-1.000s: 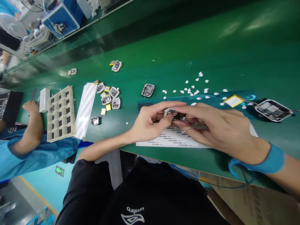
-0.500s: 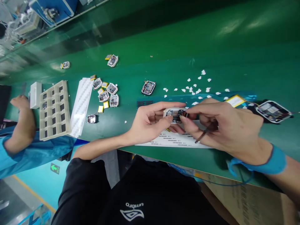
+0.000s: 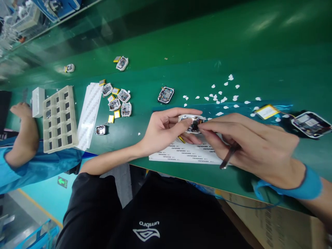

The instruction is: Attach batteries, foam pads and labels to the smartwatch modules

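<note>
My left hand [image 3: 163, 131] grips a white watch-like case [image 3: 192, 123] with exposed electronics, its thumb lying over the inside. A yellow-edged battery [image 3: 181, 139] shows beneath the case. At the case's right edge, the thumb and forefinger of my right hand [image 3: 249, 145] are pinched together. A dark metal tool [image 3: 229, 155] is held in that hand, its end sticking out below the palm. Whether the fingertips also hold a small part is hidden. Under both hands lies a white printed sheet [image 3: 176, 152].
White round stickers [image 3: 220, 98] are scattered beyond my hands. An open case [image 3: 311, 124] with a battery [image 3: 267, 111] lies right, another [image 3: 166, 94] ahead. Several cases [image 3: 114, 103], printed strips [image 3: 89, 114] and a compartment tray [image 3: 46, 129] are left. Another person's arm [image 3: 26, 135] rests far left.
My right hand has shifted right, its thumb drawn back from inside the case to the right edge. More of the dark tool shows. My left hand still holds the case, now tilted slightly differently.
</note>
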`<state>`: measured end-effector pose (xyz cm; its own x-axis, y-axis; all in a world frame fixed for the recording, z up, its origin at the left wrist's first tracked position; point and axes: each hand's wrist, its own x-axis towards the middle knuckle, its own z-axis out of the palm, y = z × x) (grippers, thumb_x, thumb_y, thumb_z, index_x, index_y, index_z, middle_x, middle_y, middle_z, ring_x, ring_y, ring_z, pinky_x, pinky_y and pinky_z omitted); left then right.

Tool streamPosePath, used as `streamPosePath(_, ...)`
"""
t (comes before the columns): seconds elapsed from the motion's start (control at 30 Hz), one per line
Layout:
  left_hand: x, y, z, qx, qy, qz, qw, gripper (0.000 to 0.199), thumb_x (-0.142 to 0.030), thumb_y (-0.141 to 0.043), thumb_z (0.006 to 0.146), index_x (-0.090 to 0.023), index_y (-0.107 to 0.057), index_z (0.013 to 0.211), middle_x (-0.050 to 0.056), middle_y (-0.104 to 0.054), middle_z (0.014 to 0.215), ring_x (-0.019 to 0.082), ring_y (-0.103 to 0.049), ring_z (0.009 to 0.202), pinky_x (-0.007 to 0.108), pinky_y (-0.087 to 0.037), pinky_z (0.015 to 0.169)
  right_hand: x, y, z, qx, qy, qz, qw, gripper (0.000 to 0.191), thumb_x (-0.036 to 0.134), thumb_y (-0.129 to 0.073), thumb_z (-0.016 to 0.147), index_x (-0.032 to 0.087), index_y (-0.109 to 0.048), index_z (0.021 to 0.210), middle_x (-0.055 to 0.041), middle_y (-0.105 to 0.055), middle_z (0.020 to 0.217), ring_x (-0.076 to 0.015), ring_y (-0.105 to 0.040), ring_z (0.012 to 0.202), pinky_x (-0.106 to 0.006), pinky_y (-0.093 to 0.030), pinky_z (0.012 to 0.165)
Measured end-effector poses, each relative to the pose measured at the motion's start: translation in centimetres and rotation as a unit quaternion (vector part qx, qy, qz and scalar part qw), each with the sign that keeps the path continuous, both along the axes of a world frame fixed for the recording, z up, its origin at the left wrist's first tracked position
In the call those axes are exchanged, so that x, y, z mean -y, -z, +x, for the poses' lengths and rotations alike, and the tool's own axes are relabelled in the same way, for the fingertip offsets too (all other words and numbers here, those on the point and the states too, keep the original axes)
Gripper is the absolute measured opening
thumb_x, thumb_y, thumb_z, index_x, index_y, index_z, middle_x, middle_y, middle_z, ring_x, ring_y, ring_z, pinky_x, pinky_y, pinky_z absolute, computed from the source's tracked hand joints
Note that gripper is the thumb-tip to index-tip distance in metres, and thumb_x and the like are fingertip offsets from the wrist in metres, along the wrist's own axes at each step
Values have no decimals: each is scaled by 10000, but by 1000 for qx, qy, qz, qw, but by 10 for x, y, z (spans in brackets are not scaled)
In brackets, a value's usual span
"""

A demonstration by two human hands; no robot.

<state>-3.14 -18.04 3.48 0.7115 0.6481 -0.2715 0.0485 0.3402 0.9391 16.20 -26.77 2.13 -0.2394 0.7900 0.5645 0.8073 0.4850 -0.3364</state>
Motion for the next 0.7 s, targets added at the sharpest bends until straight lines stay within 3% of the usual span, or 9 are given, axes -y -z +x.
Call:
streamPosePath(0.1, -2, 1, 1, 7, -4, -17, 1000, 198, -272, -611, 972, -175, -701, 1119, 3, -777, 766, 188, -824, 732, 294, -705, 699, -2, -3, -1, -32, 11, -10, 999, 303, 156, -690, 972, 267, -596, 1238, -2, -763, 973, -102, -633, 621, -271, -461, 546)
streamPosePath(0.23, -4, 7, 0, 19, -14, 9, 1000, 244, -289, -641, 940, -186, -635, 1160, 15, -790, 834, 178, -818, 750, 300, -703, 746, -10, -1, 0, -72, 25, -29, 997, 256, 165, -691, 973, 241, -619, 1206, 8, -723, 892, -85, -531, 571, -279, -407, 552)
streamPosePath(0.3, -2, 9, 0, 5, -30, 54, 998, 279, -345, -713, 903, -215, -591, 1117, 11, -790, 847, 165, -799, 713, 286, -690, 706, -12, 2, -1, -151, 20, -87, 985, 192, 182, -686, 972, 212, -643, 1157, 19, -682, 826, -83, -498, 570, -278, -369, 551)
streamPosePath(0.33, 0, 9, 0, -8, -43, 85, 995, 306, -363, -750, 878, -229, -568, 1085, 6, -787, 845, 157, -783, 686, 271, -676, 669, -12, 3, -3, -221, 1, -143, 965, 160, 188, -676, 974, 195, -650, 1132, 14, -671, 819, -86, -501, 586, -277, -357, 559)
streamPosePath(0.4, 6, 8, -4, -57, -86, 162, 981, 296, -345, -764, 876, -242, -548, 1049, 3, -781, 841, 142, -758, 669, 231, -623, 592, -12, 4, -9, -220, -9, -159, 962, 99, 281, -640, 1004, 182, -644, 1012, 31, -633, 743, -86, -515, 594, -258, -355, 557)
streamPosePath(0.47, 8, 13, -11, -90, -109, 220, 965, 319, -339, -768, 879, -241, -557, 1097, 4, -787, 840, 147, -752, 643, 234, -617, 589, -15, 6, -16, -203, -6, -165, 965, 193, 356, -595, 1038, 180, -635, 968, 55, -600, 684, -74, -501, 572, -236, -361, 552)
streamPosePath(0.57, -7, 29, -20, -84, -132, 226, 961, 418, -423, -803, 863, -240, -590, 1173, 25, -811, 888, 186, -782, 673, 263, -634, 611, -31, 4, -19, -175, 12, -154, 972, 247, 387, -666, 988, 187, -594, 861, 97, -523, 584, -57, -448, 524, -215, -343, 531)
streamPosePath(0.63, -22, 37, -22, -42, -134, 227, 964, 510, -510, -836, 815, -229, -624, 1183, 67, -830, 1010, 235, -819, 824, 282, -648, 667, -40, -7, -14, -171, 38, -124, 977, 246, 366, -711, 949, 191, -573, 844, 101, -530, 596, -50, -452, 537, -205, -355, 544)
streamPosePath(0.7, -35, 40, -22, -24, -128, 250, 959, 549, -595, -812, 809, -211, -648, 1167, 87, -835, 1041, 281, -821, 962, 356, -670, 841, -37, -26, 2, -184, 85, -80, 976, 258, 395, -672, 983, 188, -564, 872, 84, -580, 646, -49, -474, 561, -203, -376, 556)
